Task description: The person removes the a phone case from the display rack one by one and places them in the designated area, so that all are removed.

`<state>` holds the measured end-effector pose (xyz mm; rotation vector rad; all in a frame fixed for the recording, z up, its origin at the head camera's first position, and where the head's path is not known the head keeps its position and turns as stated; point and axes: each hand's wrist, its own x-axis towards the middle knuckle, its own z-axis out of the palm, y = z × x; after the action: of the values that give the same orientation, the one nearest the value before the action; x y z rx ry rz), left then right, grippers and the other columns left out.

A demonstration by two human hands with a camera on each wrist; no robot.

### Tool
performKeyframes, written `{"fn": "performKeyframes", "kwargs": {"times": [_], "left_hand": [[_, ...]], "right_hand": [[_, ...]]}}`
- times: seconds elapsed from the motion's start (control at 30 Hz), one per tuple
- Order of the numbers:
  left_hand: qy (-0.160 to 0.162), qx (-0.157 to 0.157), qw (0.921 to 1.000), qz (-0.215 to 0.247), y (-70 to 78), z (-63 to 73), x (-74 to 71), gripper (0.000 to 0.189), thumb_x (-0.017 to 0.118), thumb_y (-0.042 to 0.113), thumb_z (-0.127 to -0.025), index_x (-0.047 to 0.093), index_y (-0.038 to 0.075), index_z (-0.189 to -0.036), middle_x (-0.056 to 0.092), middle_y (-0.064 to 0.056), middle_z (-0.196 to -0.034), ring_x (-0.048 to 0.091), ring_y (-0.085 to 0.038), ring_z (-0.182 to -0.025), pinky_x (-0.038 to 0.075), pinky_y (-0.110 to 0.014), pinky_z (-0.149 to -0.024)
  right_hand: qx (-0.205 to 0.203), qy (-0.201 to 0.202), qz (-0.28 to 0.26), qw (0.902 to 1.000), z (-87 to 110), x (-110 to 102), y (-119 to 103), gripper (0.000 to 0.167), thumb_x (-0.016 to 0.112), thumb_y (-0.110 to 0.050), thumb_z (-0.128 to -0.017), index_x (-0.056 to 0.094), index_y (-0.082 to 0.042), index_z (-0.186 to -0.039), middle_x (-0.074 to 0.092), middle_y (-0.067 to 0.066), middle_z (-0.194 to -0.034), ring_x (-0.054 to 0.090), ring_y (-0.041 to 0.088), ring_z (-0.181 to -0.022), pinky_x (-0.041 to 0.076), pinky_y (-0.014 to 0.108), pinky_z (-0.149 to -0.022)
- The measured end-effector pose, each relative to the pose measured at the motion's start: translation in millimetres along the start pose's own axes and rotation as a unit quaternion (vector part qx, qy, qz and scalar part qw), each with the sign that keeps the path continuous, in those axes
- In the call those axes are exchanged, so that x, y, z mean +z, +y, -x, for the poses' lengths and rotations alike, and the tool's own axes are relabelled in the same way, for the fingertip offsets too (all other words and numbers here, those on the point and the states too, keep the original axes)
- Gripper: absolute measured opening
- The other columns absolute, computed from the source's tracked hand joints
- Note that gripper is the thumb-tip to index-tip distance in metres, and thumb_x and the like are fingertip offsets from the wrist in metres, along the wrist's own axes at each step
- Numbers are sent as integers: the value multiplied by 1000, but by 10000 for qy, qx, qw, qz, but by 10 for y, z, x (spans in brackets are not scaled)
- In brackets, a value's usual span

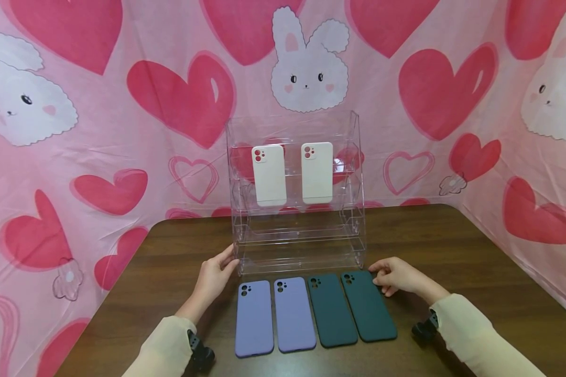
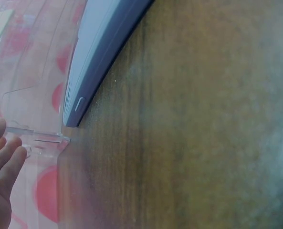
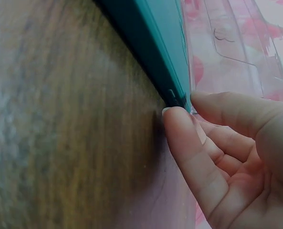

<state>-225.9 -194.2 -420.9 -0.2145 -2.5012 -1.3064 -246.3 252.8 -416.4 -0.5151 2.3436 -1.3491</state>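
Observation:
A clear tiered display stand (image 1: 294,266) stands on the table. Two white phone cases (image 1: 270,175) lean upright in one of its upper tiers. My left hand (image 1: 213,280) grips the stand's lower left side, thumb and fingers on either side of the clear panel in the left wrist view. Before the stand lie two lavender phone cases (image 1: 254,319) and two dark green phone cases (image 1: 332,311), in a row, camera cutouts toward the stand. Thumb and forefinger of my right hand (image 1: 396,275) are at the upper corner of the rightmost dark green case (image 3: 155,43).
The brown wooden table (image 1: 453,251) runs back to a pink curtain (image 1: 160,31) printed with hearts and rabbits, which also hangs at both sides. A black wrist camera (image 1: 203,356) sits at the left cuff, and another black camera (image 1: 424,330) at the right.

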Motion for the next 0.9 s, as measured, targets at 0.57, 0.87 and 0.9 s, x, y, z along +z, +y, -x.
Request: {"fn": "performKeyframes", "kwargs": {"times": [0.57,0.87,0.9], "left_hand": [[30,53,10000,-65,-8,-1,-1,49,66,8,-85,51,5,-132,58,-15,-119,61,-25,-101,50,-37,-80],[87,129,9998,-98,-9,-3,-1,46,65,9,-86,52,4,-130,60,-14,-117,61,-24,-99,51,-36,-78],[89,133,9998,-108,-10,-2,-2,46,65,9,-86,52,4,-130,60,-14,-116,61,-24,-99,51,-36,-78]], "right_hand": [[-389,584,227,9973,54,-276,-443,48,65,-12,-86,46,16,-121,56,18,-78,59,27,-65,55,37,-56],[-952,1050,473,9888,-37,-472,-938,46,63,-10,-87,46,12,-124,58,12,-79,61,29,-68,55,38,-59],[-949,1124,458,9881,-50,-485,-992,47,64,-11,-87,46,11,-125,58,13,-80,61,28,-68,55,37,-59]]}}
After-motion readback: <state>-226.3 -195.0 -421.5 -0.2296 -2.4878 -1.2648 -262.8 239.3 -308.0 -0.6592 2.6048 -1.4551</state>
